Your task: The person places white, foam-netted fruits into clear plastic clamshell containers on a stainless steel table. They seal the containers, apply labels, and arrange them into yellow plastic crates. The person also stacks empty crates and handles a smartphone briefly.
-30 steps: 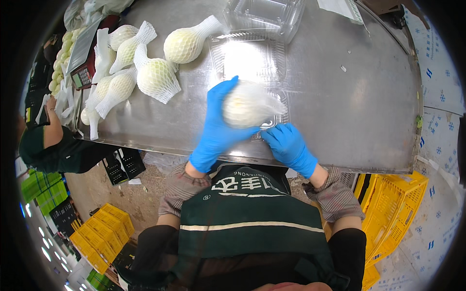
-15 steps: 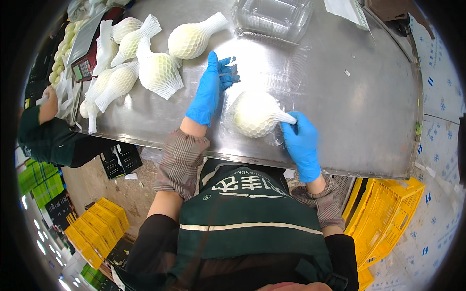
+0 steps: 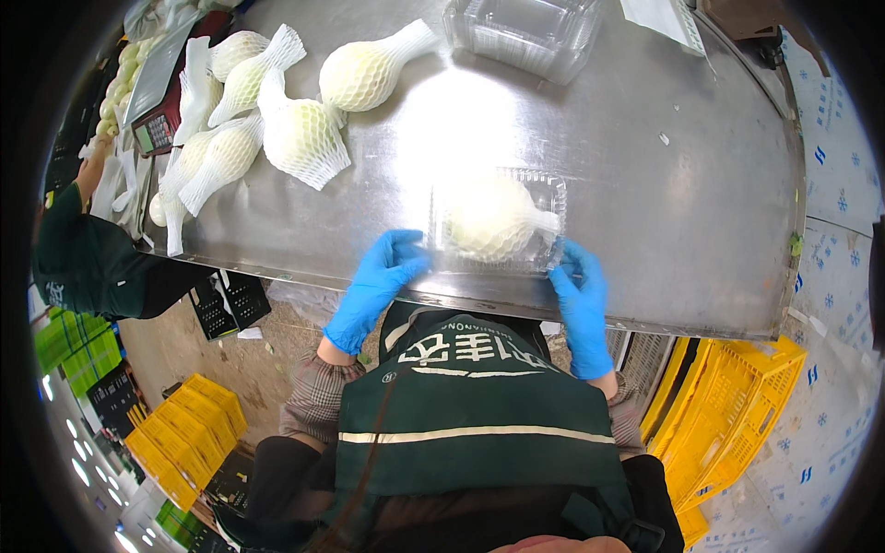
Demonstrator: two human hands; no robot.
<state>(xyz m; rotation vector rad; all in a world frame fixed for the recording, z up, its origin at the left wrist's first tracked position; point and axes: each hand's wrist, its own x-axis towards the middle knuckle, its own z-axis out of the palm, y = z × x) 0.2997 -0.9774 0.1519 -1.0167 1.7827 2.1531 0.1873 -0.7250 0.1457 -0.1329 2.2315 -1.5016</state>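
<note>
Clamshell box (image 3: pixel 495 221) of clear plastic sits on the steel desk (image 3: pixel 701 194), close to the desk's near edge, and it serves as the landmark for everything else. Inside it lies one round pale fruit in a white foam net sleeve (image 3: pixel 489 219), the twisted tail of the sleeve pointing toward the box's right end; the lid appears to be down over the fruit, though glare makes it hard to say whether it is snapped tight. The left hand (image 3: pixel 392 267), in a blue glove, presses its fingers together against the left near corner of the box, and the right hand (image 3: pixel 579 276), also gloved blue, lies flat with fingers together along the right near corner. Held from both ends like this, the box stays square and cannot slide on the slick metal while pressure goes onto its rim.

Beyond the box and to its left, a loose group of netted fruits (image 3: pixel 300 138) lies bare on the desk, not in any container, their sleeve tails pointing various ways. Straight beyond the box, at the far edge, stands a stack of empty clear boxes (image 3: pixel 525 32). Left of the box, past the netted fruits, a scale (image 3: pixel 157 101) lies near another person's dark green sleeve (image 3: pixel 78 258). Right of the box and below desk level stand yellow crates (image 3: pixel 737 405)
</note>
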